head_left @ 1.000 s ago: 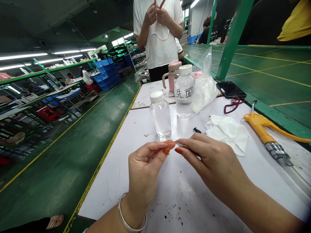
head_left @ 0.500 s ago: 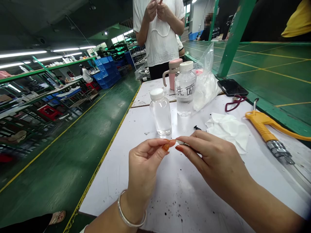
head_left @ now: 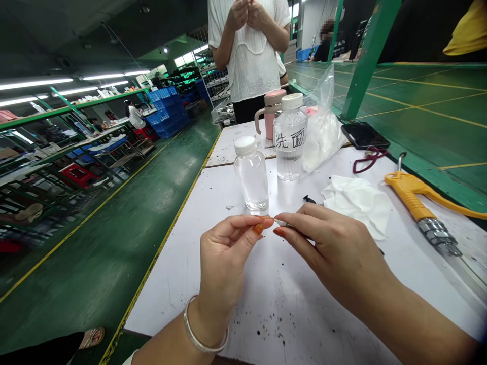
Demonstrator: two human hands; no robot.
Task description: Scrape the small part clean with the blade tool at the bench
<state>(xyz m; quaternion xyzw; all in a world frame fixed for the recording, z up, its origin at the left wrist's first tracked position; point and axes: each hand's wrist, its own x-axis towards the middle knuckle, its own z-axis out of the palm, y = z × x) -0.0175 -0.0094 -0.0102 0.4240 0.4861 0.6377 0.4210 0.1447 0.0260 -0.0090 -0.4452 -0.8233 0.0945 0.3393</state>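
My left hand [head_left: 224, 253], with a silver bangle at the wrist, is closed in a pinch over the white tabletop. Whatever lies between its thumb and fingers is too small to make out; the nails are orange too. My right hand [head_left: 335, 243] is closed on a slim tool with a pale pointed tip [head_left: 280, 223], its body mostly hidden by the fingers. That tip meets or nearly touches the left fingertips. Just beyond the hands stands a clear bottle with a white lid [head_left: 251, 175]. A second clear bottle [head_left: 290, 139], ribbed and marked with black characters, stands behind it.
On the table [head_left: 171, 274] are a crumpled white cloth [head_left: 357, 203], a yellow air gun [head_left: 413, 195] with a hose, a black phone [head_left: 365, 135], a plastic bag [head_left: 323, 137] and a pink mug [head_left: 270, 121]. Dark specks dot the surface. A person [head_left: 251, 61] stands across the table.
Both hands stay together and shift only very slightly. The objects on the table keep their places.
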